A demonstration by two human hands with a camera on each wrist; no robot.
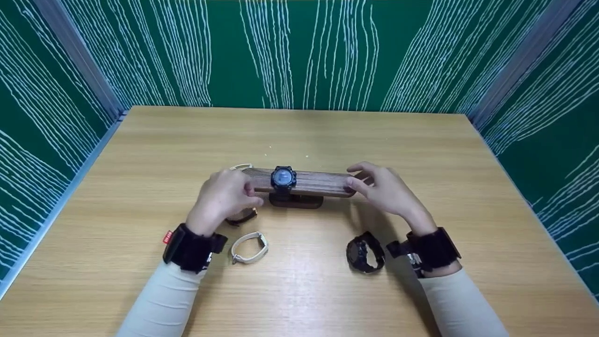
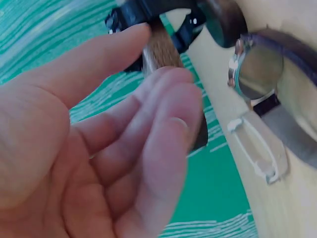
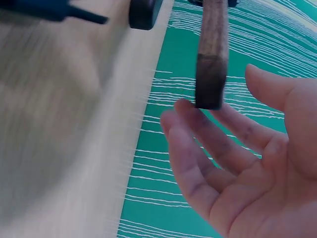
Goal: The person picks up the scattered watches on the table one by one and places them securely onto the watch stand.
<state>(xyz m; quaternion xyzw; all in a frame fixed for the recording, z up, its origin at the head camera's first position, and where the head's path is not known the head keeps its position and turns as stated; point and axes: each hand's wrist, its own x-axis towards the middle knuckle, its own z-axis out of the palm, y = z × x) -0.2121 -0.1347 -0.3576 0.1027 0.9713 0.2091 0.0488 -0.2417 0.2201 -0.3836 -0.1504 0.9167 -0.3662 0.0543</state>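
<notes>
A T-shaped wooden watch stand (image 1: 323, 183) stands mid-table on its small dark base (image 1: 299, 202). Strapped around its bar, left of centre, is a black digital watch (image 1: 283, 177). My left hand (image 1: 224, 194) is at the bar's left end; in the left wrist view its bent fingers overlap the bar (image 2: 166, 52), with a gap between thumb tip and fingers. Around the right end curves my right hand (image 1: 386, 189), its thumb and fingers spread apart beside the bar end (image 3: 210, 82). Below the left hand lies a dark-strapped watch (image 1: 242, 216), partly hidden.
A white-banded watch (image 1: 250, 248) lies at front left, and a chunky black watch (image 1: 365, 252) at front right, near the right wrist. Behind the bar's left end shows part of a pale band (image 1: 241, 166). Green white-streaked panels (image 1: 327, 56) border the table (image 1: 304, 299).
</notes>
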